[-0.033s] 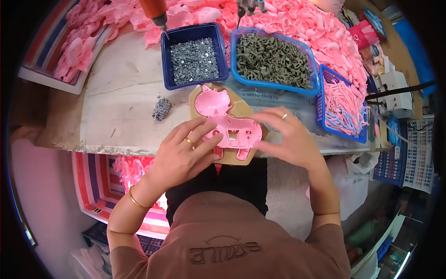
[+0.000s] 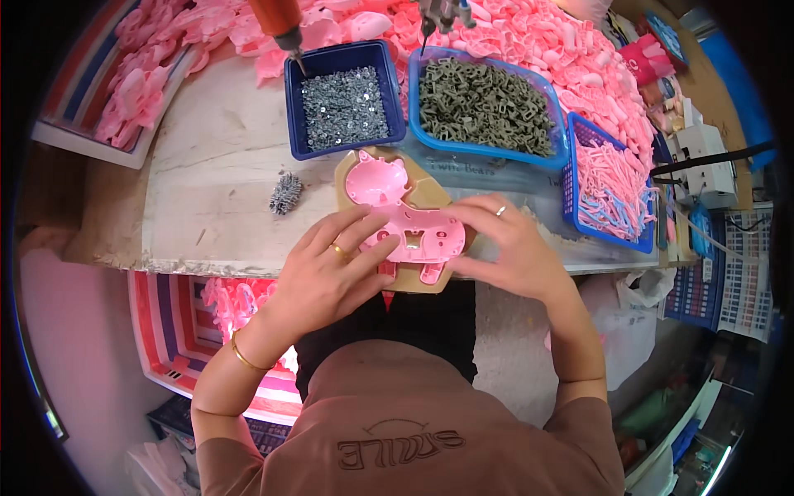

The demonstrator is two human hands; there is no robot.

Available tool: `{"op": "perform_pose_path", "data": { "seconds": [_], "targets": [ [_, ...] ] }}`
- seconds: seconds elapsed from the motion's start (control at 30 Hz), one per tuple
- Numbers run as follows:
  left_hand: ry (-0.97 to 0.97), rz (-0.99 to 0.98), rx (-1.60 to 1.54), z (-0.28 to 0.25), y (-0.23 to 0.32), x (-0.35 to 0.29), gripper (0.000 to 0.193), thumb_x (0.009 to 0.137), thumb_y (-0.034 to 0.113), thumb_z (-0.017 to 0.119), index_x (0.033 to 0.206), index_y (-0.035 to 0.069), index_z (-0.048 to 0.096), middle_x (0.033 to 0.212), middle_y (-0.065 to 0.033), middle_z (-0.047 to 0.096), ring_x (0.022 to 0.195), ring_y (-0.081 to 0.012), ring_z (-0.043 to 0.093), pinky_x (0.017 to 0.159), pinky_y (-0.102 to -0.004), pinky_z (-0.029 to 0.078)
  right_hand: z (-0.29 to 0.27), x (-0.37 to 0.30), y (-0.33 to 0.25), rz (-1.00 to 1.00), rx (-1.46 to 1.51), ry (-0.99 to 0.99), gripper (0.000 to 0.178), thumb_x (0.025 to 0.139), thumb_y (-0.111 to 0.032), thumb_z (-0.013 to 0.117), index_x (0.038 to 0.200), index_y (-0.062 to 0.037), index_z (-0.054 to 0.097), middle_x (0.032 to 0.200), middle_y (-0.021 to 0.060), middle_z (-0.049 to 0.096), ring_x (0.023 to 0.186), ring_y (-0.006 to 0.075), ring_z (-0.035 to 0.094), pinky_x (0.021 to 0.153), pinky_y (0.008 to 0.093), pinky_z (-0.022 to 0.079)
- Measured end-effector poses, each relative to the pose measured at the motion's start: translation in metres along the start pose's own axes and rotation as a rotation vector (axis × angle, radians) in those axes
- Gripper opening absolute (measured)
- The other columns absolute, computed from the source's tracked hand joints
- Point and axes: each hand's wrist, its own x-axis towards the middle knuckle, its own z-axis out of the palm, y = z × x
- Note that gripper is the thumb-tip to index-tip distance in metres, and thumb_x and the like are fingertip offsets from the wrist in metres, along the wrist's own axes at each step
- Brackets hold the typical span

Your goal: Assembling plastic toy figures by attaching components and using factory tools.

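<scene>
A pink plastic toy-animal half shell [image 2: 423,233], hollow side up, lies in a tan shaped holder [image 2: 434,190] at the table's front edge. The shell has a round eared head, a body with small posts and a square opening, and short legs. My left hand [image 2: 327,260], a ring on one finger, rests spread fingers over the shell's left side. On the other side, my right hand [image 2: 517,248] has its thumb and forefinger apart, touching the shell's right end. Neither hand's fingers are closed around it.
A dark blue tray of small screws [image 2: 288,107], a blue tub of olive-grey clips [image 2: 488,150] and a purple basket of pink and blue sticks [image 2: 571,194] stand behind. A screw cluster [image 2: 285,193] lies left. An orange-bodied driver [image 2: 277,16] hangs above; pink parts [image 2: 571,66] pile behind.
My right hand has shifted slightly left, its fingertips coming onto the shell's right end. My left hand stays almost where it was.
</scene>
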Motion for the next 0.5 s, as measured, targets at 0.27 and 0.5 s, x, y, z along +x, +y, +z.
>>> {"op": "perform_pose_path", "data": {
  "seconds": [0.27, 0.5],
  "targets": [
    [-0.028, -0.09, -0.039, 0.03, 0.016, 0.029, 0.059, 0.083, 0.03, 0.072, 0.134, 0.008, 0.055, 0.141, -0.0119, 0.051, 0.134, -0.0322, 0.043, 0.113, -0.0492, 0.032, 0.008, -0.002, 0.004, -0.117, -0.11, 0.024, 0.052, 0.076, -0.019, 0.08, 0.123, -0.0044, 0.064, 0.117, 0.011, 0.062, 0.106, 0.0301, 0.06, 0.089, 0.0385, 0.05],
    [-0.045, -0.082, -0.079, 0.029, 0.016, 0.031, 0.06, 0.082, 0.029, 0.073, 0.134, 0.004, 0.054, 0.141, -0.0127, 0.051, 0.132, -0.0321, 0.045, 0.112, -0.0482, 0.033, 0.012, -0.008, 0.0, -0.149, -0.191, 0.055, 0.05, 0.076, -0.021, 0.079, 0.122, -0.006, 0.065, 0.119, 0.0101, 0.064, 0.103, 0.0294, 0.062, 0.087, 0.0385, 0.052]
  ]
}}
